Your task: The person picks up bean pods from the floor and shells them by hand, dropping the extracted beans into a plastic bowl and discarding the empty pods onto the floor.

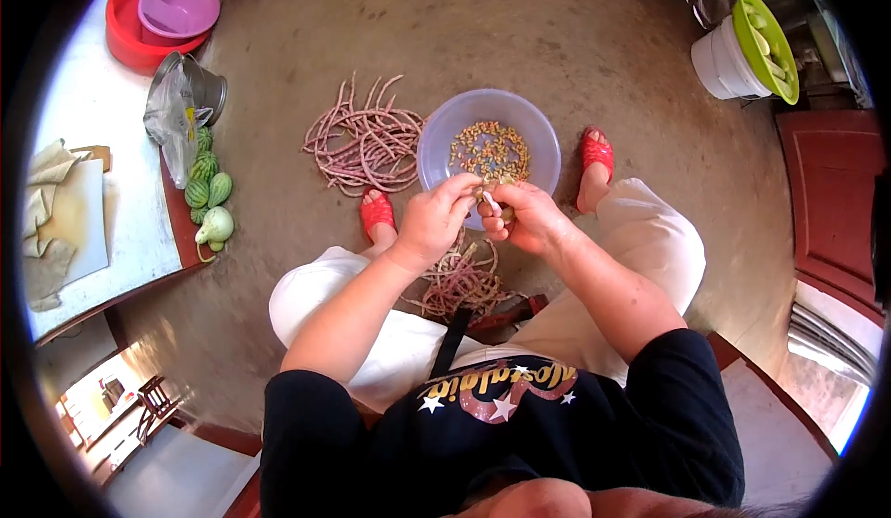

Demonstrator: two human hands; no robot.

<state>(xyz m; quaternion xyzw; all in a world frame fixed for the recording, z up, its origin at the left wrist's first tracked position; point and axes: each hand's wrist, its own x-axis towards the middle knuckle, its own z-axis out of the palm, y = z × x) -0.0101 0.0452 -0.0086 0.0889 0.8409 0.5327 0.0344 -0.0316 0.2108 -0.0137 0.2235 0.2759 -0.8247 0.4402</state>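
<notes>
A translucent bluish plastic bowl (pixel 436 137) stands on the floor between my feet, with loose shelled beans (pixel 492 149) in its bottom. Over the near rim, my left hand (pixel 436 219) and my right hand (pixel 529 218) meet with fingers closed. Between them they pinch a pale bean pod (pixel 492 201), partly hidden by the fingers. Long purplish bean pods (pixel 362 142) lie in a heap left of the bowl. Nearer to me, between my legs, is a second pile of pods or husks (pixel 464 281), more crumpled looking.
My feet wear red sandals (pixel 597 151) either side of the bowl. On the left stands a table (pixel 139 258); beside it are small watermelons (pixel 197 193), a pale gourd (pixel 216 226), a metal bucket (pixel 209 91) and a red basin (pixel 125 26). A white bucket (pixel 729 63) bears a green basin (pixel 745 31).
</notes>
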